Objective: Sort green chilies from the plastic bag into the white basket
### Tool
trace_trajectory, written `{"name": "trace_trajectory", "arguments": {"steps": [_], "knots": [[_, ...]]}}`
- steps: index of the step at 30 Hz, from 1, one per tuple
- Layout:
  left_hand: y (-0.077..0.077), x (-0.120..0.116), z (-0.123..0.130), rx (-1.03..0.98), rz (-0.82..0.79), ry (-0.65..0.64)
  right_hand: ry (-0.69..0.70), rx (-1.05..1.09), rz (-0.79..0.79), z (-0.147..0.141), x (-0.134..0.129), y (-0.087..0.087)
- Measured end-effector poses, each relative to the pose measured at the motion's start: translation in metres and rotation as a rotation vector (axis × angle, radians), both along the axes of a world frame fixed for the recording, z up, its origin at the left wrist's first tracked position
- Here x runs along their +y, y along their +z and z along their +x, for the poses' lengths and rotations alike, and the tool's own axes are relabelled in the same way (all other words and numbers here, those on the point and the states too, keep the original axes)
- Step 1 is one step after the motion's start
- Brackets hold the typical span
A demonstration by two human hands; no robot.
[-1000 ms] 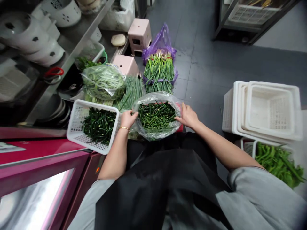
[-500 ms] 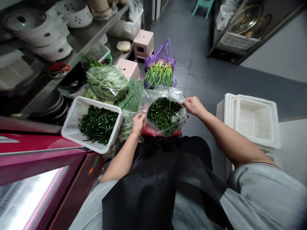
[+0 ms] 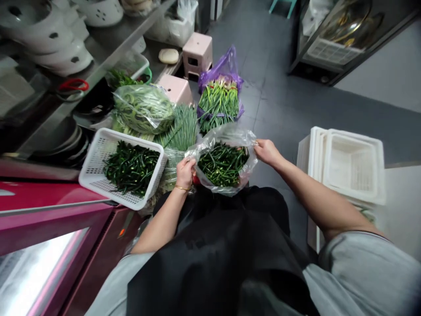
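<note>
A clear plastic bag (image 3: 232, 189) is spread wide over my lap, with cut dark green vegetables (image 3: 223, 164) inside. My left hand (image 3: 185, 172) grips its left rim, fingers closed. On the opposite side my right hand (image 3: 265, 151) pinches the bag's edge. Something red shows partly under the bag beside my left hand. To the left, a white perforated basket (image 3: 90, 169) holds more of the same greens (image 3: 131, 169). Beyond the bag, a bundle of green stalks (image 3: 219, 101) lies in a purple bag (image 3: 226, 66).
Bagged greens (image 3: 143, 109), long thin stalks (image 3: 180, 129) and pink stools (image 3: 197, 50) stand ahead-left. Shelving (image 3: 121, 44) with white pots runs along the left above a red cabinet (image 3: 49, 195). Stacked white baskets (image 3: 353, 164) are on the right.
The bag has been lifted and opened wider, its near edge now lower and covering most of the red thing. My left hand has moved slightly left and both hands still hold the rim.
</note>
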State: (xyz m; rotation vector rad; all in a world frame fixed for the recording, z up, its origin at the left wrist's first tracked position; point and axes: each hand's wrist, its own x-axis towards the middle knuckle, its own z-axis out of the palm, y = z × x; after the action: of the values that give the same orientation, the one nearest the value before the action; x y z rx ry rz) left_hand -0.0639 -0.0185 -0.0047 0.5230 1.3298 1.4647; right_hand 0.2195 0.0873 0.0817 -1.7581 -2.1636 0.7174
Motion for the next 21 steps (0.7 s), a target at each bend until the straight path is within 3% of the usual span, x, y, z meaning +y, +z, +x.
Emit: {"name": "trace_trajectory", "arguments": {"steps": [4, 7, 11, 14, 16, 18, 20, 21], "knots": [[0.015, 0.011, -0.012, 0.051, -0.011, 0.059, -0.151, 0.301, 0.014, 0.011, -0.001, -0.008], [0.02, 0.03, -0.029, 0.129, 0.008, 0.114, -0.208, 0.399, -0.067, 0.024, -0.003, -0.031], [0.013, 0.039, -0.04, 0.357, -0.094, -0.107, -0.087, 0.193, -0.238, 0.043, -0.013, -0.055], [0.014, 0.026, -0.035, 0.625, -0.111, -0.234, 0.029, -0.048, -0.062, 0.042, -0.031, -0.035], [0.026, 0.014, -0.03, 0.865, -0.042, -0.194, 0.068, -0.112, 0.214, 0.027, -0.049, -0.008], [0.046, 0.003, -0.022, 1.083, 0.05, -0.085, 0.208, -0.016, 0.43, 0.002, -0.069, 0.014], [0.064, -0.006, -0.01, 1.202, 0.13, -0.032, 0.471, 0.074, 0.396, -0.023, -0.082, 0.018], [0.069, -0.008, -0.003, 1.231, 0.166, -0.087, 0.585, 0.056, 0.314, -0.031, -0.085, 0.012]]}}
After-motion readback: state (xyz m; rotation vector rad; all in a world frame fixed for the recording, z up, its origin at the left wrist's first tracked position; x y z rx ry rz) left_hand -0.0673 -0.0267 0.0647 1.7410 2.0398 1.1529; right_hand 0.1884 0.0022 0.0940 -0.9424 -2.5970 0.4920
